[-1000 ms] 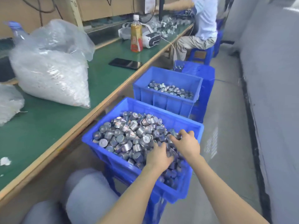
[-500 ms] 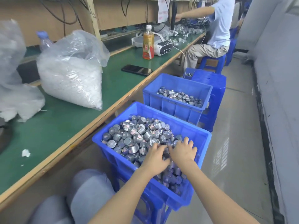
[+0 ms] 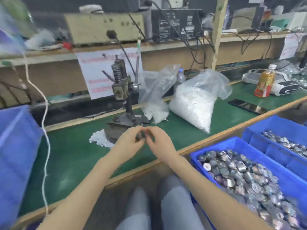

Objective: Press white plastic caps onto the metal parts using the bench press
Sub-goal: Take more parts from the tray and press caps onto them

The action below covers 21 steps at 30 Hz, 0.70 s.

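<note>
My left hand [image 3: 128, 141] and my right hand [image 3: 160, 141] meet over the green bench, fingers curled around dark metal parts [image 3: 142, 136] held between them; motion blur hides how many. Just behind the hands stands the dark bench press [image 3: 123, 97] with its spring and long lever. A small heap of white plastic caps [image 3: 99, 139] lies at the left of the press base. At my right a blue crate [image 3: 282, 178] is piled with several silver metal parts [image 3: 245, 176].
Two clear bags of white caps [image 3: 192, 107] sit right of the press. A second blue crate [image 3: 280, 128], a phone [image 3: 247, 107] and an orange drink bottle [image 3: 264, 83] lie further right. A blue bin [image 3: 16, 146] and a white cord [image 3: 45, 130] are at my left.
My view has swung left from the crate to the press. Both hands have left the crate of metal parts and now hold parts together in front of the press.
</note>
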Each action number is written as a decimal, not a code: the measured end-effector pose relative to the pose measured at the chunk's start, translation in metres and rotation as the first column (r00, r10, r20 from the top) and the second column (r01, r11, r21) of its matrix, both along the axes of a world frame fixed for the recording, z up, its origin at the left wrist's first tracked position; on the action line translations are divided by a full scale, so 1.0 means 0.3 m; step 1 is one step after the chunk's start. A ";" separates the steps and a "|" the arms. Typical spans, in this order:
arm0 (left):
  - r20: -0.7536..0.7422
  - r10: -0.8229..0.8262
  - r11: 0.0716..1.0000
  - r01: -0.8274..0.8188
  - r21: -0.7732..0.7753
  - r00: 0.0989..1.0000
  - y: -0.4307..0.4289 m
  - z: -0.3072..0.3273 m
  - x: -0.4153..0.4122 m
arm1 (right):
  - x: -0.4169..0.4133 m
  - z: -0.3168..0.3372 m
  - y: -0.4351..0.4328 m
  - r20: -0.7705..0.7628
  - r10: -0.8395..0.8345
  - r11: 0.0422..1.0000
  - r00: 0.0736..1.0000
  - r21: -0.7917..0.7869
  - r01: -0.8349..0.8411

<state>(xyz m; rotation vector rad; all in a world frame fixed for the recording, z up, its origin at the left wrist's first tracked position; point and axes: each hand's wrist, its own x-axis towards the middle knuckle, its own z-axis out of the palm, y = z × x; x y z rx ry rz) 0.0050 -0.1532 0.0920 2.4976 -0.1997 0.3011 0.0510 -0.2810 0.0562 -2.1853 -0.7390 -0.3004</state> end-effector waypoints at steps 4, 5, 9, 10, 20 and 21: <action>0.021 0.266 0.960 -0.267 0.088 0.964 0.319 0.113 -0.094 | 0.007 0.006 0.324 -0.032 0.141 0.990 0.989 0.021 -0.140; 0.052 0.335 0.935 -0.339 0.104 0.941 0.394 0.151 -0.121 | 0.010 0.002 0.392 -0.046 0.167 0.986 0.985 0.003 -0.167; 0.196 0.593 0.769 -0.621 0.149 0.781 0.699 0.283 -0.257 | 0.002 -0.041 0.587 -0.057 0.251 0.960 0.966 -0.112 -0.256; 0.219 0.647 0.721 -0.679 0.136 0.730 0.773 0.303 -0.294 | -0.003 -0.061 0.619 -0.056 0.272 0.952 0.961 -0.130 -0.277; -0.561 0.803 0.485 -0.767 0.420 0.200 1.170 0.098 -0.546 | 0.003 -0.176 0.754 0.016 0.319 0.933 0.948 -0.180 -0.311; -0.641 0.755 0.505 -0.747 0.433 0.139 1.170 0.084 -0.548 | 0.005 -0.179 0.757 0.047 0.322 0.930 0.946 -0.205 -0.306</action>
